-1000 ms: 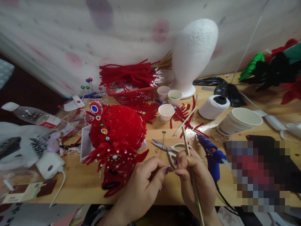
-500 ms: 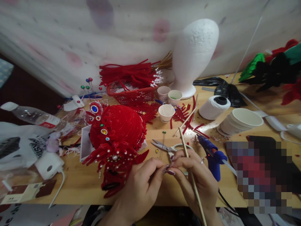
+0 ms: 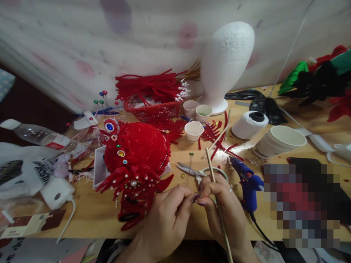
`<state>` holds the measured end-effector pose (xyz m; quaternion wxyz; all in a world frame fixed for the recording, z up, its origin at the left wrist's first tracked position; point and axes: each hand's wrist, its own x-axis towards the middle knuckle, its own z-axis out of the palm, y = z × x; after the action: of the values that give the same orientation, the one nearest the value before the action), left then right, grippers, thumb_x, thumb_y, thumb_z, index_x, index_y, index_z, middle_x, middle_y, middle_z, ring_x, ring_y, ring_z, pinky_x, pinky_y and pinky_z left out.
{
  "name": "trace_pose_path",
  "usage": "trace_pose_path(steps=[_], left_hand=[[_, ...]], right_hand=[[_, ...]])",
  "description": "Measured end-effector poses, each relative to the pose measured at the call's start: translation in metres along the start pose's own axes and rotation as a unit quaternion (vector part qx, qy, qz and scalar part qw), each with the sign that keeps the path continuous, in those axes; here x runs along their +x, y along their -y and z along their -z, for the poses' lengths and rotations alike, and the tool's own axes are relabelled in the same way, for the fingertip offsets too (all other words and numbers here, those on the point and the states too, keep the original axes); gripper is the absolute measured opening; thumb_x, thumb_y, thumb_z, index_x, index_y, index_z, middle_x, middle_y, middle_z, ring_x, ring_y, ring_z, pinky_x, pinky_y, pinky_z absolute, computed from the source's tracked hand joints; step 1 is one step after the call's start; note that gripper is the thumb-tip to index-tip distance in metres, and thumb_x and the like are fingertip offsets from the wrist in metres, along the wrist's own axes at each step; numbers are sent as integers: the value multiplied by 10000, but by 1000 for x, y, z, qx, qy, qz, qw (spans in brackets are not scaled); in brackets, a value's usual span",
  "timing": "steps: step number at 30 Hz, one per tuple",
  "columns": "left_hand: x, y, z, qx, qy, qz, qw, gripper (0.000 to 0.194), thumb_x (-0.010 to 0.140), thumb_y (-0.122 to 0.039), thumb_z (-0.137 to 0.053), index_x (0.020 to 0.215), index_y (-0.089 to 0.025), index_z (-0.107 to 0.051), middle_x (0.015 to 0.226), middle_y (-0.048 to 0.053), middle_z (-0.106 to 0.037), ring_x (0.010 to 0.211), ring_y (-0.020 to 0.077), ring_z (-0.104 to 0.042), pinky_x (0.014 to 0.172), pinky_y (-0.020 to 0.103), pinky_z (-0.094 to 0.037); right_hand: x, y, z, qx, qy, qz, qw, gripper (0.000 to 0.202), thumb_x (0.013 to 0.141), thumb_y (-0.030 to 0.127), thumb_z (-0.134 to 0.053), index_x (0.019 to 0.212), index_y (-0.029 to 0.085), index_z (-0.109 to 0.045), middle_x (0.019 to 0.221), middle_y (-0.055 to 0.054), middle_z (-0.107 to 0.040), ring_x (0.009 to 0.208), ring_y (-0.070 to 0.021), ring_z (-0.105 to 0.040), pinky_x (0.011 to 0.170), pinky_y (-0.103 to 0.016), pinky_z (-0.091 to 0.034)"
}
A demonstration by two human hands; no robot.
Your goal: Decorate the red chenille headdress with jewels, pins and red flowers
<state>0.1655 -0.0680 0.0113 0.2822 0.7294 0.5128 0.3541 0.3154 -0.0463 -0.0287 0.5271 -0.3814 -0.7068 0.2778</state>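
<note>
A wooden worktop [image 3: 90,215] is covered with craft supplies, and a white foam mannequin head [image 3: 226,62] is stood at its far edge. Nearer, a red velvet headdress [image 3: 135,157] studded with gems and pearls is laid just left of the hands. The left hand [image 3: 167,215] and the right hand [image 3: 223,204] are brought together at the near edge, fingertips touching. A thin wooden stick [image 3: 216,204] is gripped by the curled fingers of the right hand, slanted away towards the scissors [image 3: 196,171]. Something tiny is pinched between the left thumb and forefinger against the right fingertips; what it is cannot be told. For such fine work the stick would best be kept steady and the pinch kept light, so that the small piece is not dropped among the clutter.

A blue glue gun [image 3: 248,184] is rested just right of the right hand. Of the containers, a red plastic basket [image 3: 152,109] is heaped with red pipe cleaners [image 3: 148,86], some tipped with pearls. A stack of white paper bowls [image 3: 279,140] is laid on its side, its inside apparently bare. Three small paper cups [image 3: 193,130] are grouped near the foam head: green bits are seen in one, while the contents of the other two cannot be made out.
</note>
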Motion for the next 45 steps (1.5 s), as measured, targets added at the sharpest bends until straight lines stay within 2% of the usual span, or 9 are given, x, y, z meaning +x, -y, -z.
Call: trace_pose_path(steps=[15, 19, 22, 26, 30, 33, 36, 39, 45], left_hand=[[-2, 1, -5, -137, 1, 148, 979, 233, 972, -309, -507, 790, -197, -600, 629, -28, -556, 590, 107, -502, 570, 217, -363], [10, -2, -10, -471, -28, 279, 836, 304, 922, -467, -580, 815, -183, -602, 562, -66, -474, 454, 57, -349, 456, 173, -294], [23, -6, -11, -637, -64, 282, 715, 282, 832, -425, -711, 854, -151, -648, 721, -13, -606, 575, 65, -520, 562, 172, -438], [33, -9, -10, -703, -64, 265, 657, 348, 908, -450, -598, 994, -123, -680, 1051, 106, -717, 1036, 190, -670, 963, 293, -496], [35, -9, -9, -709, -74, 272, 646, 455, 989, -493, -391, 1084, -133, -654, 1257, 144, -679, 1237, 236, -604, 1124, 372, -391], [37, -10, -10, -702, -88, 267, 654, 493, 995, -516, -337, 1139, -140, -622, 1343, 152, -633, 1304, 239, -555, 1156, 375, -352], [37, -13, -14, -694, -82, 274, 661, 483, 976, -535, -373, 1204, -166, -587, 1388, 131, -601, 1330, 225, -529, 1149, 355, -357], [33, -16, -16, -706, -39, 277, 651, 528, 938, -581, -438, 1277, -190, -545, 1407, 130, -582, 1327, 246, -528, 1124, 386, -382], [3, -21, 5, -692, 150, 220, 671, 575, 779, -508, -750, 1290, -283, -612, 1353, 95, -649, 1197, 266, -646, 1107, 409, -392]], right_hand=[[-11, 1, 0, 39, -58, 12, 997, 152, 963, 292, -582, 833, 222, -544, 782, 14, -521, 705, -143, -538, 640, -287, -452], [-12, -1, 0, 60, -148, -20, 987, 168, 907, 61, -577, 946, 224, -575, 893, -21, -644, 865, -160, -656, 750, -298, -533], [-10, -2, 0, 58, -229, -54, 970, 173, 870, 63, -623, 945, 218, -601, 883, -24, -678, 841, -160, -685, 728, -275, -556], [-6, 1, 1, -9, -282, -90, 955, 66, 901, 191, -624, 966, 205, -622, 748, -3, -635, 650, -138, -651, 562, -236, -513], [-10, 5, 1, 35, -259, -96, 960, 124, 986, 248, -510, 962, 204, -623, 517, 79, -466, 401, -85, -474, 409, -203, -393], [-15, 3, 1, 38, -228, -100, 968, 140, 975, 171, -518, 981, 206, -654, 550, 65, -543, 394, -78, -483, 439, -218, -428], [-13, -2, -1, -8, -189, -20, 982, 170, 908, 120, -601, 1034, 225, -645, 896, -34, -729, 834, -193, -706, 814, -379, -558], [-3, -4, -1, -65, -122, 40, 990, 290, 839, 140, -683, 1107, 226, -613, 1206, -91, -701, 1209, -276, -609, 992, -479, -501], [6, -7, 9, 0, -189, -124, 974, 149, 952, 256, -567, 1069, 239, -658, 950, -36, -759, 684, -158, -718, 589, -265, -576]])
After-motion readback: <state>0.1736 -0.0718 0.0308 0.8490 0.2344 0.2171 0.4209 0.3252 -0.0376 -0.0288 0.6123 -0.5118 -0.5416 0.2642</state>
